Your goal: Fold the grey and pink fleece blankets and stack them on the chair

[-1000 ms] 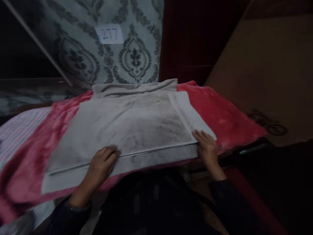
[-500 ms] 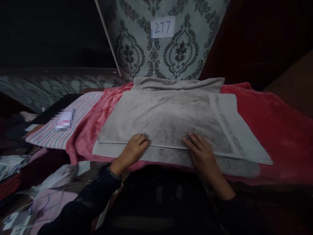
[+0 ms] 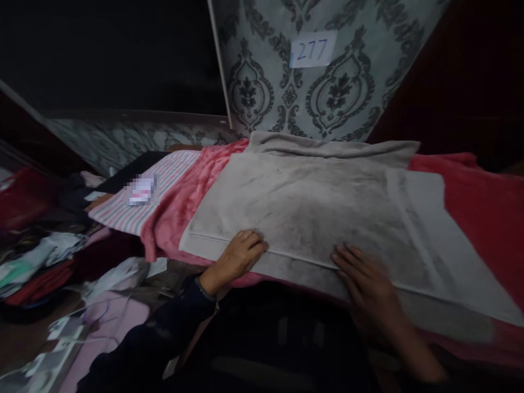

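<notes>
a folded grey towel [image 3: 311, 213] lies flat on a red fleece blanket [image 3: 470, 207], its near edge toward the person. the left hand [image 3: 237, 259] rests palm down on that near edge, fingers loosely together — the right hand [image 3: 368, 284], blurred, lies flat with fingers spread further right. a striped cloth [image 3: 143, 202] sits far left, and a paper label marked 277 [image 3: 313, 49] hangs on the patterned wall.

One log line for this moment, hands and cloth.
left hand: flat on folded grey towel near edge | right hand: flat on towel | towel: on red plush blanket
</notes>
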The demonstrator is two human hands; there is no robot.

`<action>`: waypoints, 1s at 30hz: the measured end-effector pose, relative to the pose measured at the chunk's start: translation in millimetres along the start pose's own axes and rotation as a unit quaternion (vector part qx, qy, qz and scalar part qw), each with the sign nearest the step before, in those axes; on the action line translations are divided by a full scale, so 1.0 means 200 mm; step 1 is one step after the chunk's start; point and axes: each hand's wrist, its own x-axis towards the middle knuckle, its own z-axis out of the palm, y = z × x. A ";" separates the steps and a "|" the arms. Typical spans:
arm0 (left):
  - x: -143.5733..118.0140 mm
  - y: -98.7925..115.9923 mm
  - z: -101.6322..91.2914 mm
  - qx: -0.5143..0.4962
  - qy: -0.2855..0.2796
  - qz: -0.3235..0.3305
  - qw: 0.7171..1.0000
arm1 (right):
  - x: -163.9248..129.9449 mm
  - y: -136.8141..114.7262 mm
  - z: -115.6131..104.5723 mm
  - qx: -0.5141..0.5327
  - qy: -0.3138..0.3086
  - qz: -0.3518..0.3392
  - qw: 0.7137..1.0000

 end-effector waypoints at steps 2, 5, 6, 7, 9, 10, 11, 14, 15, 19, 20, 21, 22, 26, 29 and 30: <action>-0.04 -0.03 -0.03 0.029 -0.003 -0.025 0.999 | 0.01 0.04 -0.04 0.011 -0.009 0.007 1.000; -0.12 -0.10 -0.08 0.061 -0.019 -0.058 0.996 | 0.03 0.10 -0.04 0.000 -0.014 0.006 1.000; -0.15 -0.13 -0.10 0.071 -0.021 -0.063 0.995 | 0.03 0.12 -0.02 -0.005 -0.020 -0.001 1.000; -0.18 -0.16 -0.11 0.081 -0.021 -0.068 0.994 | 0.04 0.13 0.00 -0.010 -0.028 -0.009 1.000; -0.23 -0.20 -0.13 0.095 -0.022 -0.074 0.993 | 0.03 0.13 0.04 -0.017 -0.036 -0.014 0.999; -0.25 -0.22 -0.13 0.096 -0.027 -0.079 0.992 | 0.02 0.12 0.06 -0.017 -0.036 -0.013 0.999; -0.26 -0.23 -0.13 0.094 -0.035 -0.085 0.991 | 0.01 0.12 0.07 -0.015 -0.035 -0.008 0.999; -0.29 -0.24 -0.15 0.060 -0.053 -0.107 0.991 | -0.01 0.11 0.08 0.000 -0.042 0.013 0.999; -0.30 -0.24 -0.17 0.039 -0.055 -0.111 0.992 | -0.01 0.11 0.06 0.004 -0.052 0.021 0.998; -0.22 -0.31 -0.27 -0.045 -0.062 -0.128 0.989 | 0.10 0.13 -0.04 0.013 -0.105 0.070 0.992; -0.16 -0.34 -0.29 -0.044 -0.063 -0.140 0.987 | 0.15 0.14 -0.06 0.008 -0.119 0.087 0.989; -0.10 -0.38 -0.29 -0.032 -0.062 -0.156 0.985 | 0.22 0.16 -0.07 -0.006 -0.131 0.111 0.985; -0.02 -0.41 -0.28 -0.014 -0.063 -0.173 0.983 | 0.30 0.18 -0.07 -0.027 -0.137 0.126 0.982; 0.26 -0.44 -0.14 0.063 -0.122 -0.232 0.963 | 0.51 0.26 0.02 -0.108 -0.194 0.163 0.961; 0.32 -0.39 0.00 0.110 -0.201 -0.258 0.939 | 0.52 0.28 0.14 -0.139 -0.226 0.183 0.946; 0.31 -0.38 0.03 0.121 -0.214 -0.261 0.934 | 0.50 0.28 0.16 -0.144 -0.230 0.186 0.944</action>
